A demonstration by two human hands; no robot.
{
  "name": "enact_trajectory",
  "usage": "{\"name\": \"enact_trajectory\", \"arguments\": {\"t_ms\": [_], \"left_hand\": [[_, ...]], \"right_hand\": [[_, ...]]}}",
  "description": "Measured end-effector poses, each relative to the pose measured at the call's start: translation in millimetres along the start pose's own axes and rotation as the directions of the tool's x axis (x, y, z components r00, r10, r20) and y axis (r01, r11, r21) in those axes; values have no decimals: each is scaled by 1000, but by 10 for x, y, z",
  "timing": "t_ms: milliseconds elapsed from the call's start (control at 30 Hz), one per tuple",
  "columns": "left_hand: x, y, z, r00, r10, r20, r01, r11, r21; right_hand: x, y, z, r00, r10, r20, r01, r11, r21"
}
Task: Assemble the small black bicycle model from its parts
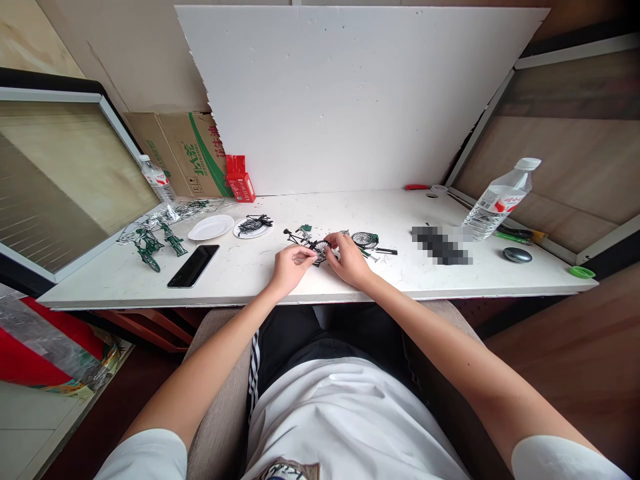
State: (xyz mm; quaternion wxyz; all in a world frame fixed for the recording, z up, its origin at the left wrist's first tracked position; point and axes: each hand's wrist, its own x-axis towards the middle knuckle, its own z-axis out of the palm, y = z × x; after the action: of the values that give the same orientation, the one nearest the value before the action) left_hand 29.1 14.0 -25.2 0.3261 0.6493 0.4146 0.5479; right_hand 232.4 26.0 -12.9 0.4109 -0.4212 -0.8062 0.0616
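Observation:
A small black model bicycle (305, 241) is between my hands at the middle of the white table, its frame slanting toward the upper left. My left hand (293, 268) pinches near the lower side of its spoked wheel (321, 251). From the right, my right hand (346, 259) has its bent fingers closed around that same wheel. The exact spot between the fingertips is too small to make out. Just beyond lies a little green part (305, 228). Right of my right hand rest a loose wheel (365, 239) with green behind it and a thin black strip (387, 251).
Green model bicycles (153, 245) stand at the left, near a black phone (194, 266). A white paper plate (211, 227) lies beside another plate (265, 234) bearing black parts. At right are a water bottle (500, 200), a dark oval object (517, 255) and a green cap (581, 272).

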Motion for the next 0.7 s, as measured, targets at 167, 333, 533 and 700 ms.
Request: {"name": "enact_trajectory", "arguments": {"t_ms": [167, 333, 533, 700], "left_hand": [[-2, -2, 2, 1000, 1, -1, -1, 1000, 0], [0, -29, 0, 1000, -1, 5, 1, 1000, 15], [0, -33, 0, 1000, 4, 6, -4, 1000, 17], [-3, -16, -3, 1000, -1, 11, 1, 1000, 26]], "right_hand": [[2, 3, -5, 1000, -2, -1, 2, 1000, 1], [2, 0, -9, 1000, 5, 7, -5, 1000, 1], [3, -6, -13, 1000, 8, 19, -8, 1000, 0], [1, -11, -14, 1000, 7, 20, -7, 1000, -2]]}}
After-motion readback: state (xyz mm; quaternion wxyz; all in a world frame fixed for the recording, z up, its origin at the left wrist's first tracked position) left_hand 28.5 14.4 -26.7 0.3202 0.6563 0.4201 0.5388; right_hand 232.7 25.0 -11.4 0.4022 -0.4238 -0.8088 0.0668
